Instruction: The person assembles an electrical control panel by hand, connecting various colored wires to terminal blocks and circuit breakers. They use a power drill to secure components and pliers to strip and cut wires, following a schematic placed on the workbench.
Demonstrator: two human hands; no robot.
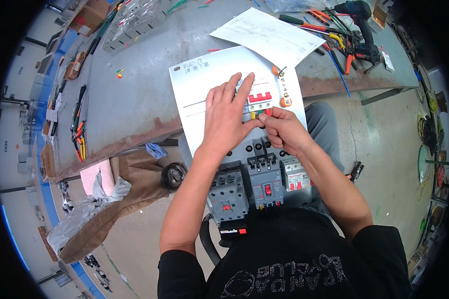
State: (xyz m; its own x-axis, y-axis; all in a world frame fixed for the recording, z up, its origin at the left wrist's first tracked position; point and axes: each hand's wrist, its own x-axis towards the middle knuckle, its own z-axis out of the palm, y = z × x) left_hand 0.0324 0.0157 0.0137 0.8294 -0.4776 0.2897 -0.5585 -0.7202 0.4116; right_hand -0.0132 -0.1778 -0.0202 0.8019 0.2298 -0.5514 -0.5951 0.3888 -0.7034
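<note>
A white metal mounting plate (pixel 192 84) rests over the table edge and toward my lap. On it sits a circuit breaker (pixel 260 98) with red toggles. Yellow, green and red sleeved wire ends (pixel 253 115) show at its lower side. My left hand (pixel 224 114) lies flat beside the breaker, fingers stretched, thumb reaching toward the wire ends. Thumb and fingers of my right hand (pixel 288 130) pinch at the colour-sleeved wires; the exact grip is partly hidden. Nearer me on the plate are a grey contactor (pixel 227 197), a moulded-case breaker (pixel 266 184) and a small breaker (pixel 295 177).
A paper sheet (pixel 267 35) overlaps the plate's far edge, near a strip with orange insulators (pixel 285 102). Pliers and screwdrivers surround a power drill (pixel 361 25) at the far right. More tools (pixel 79 124) line the table's left. Brown cloth (pixel 129 204) hangs below.
</note>
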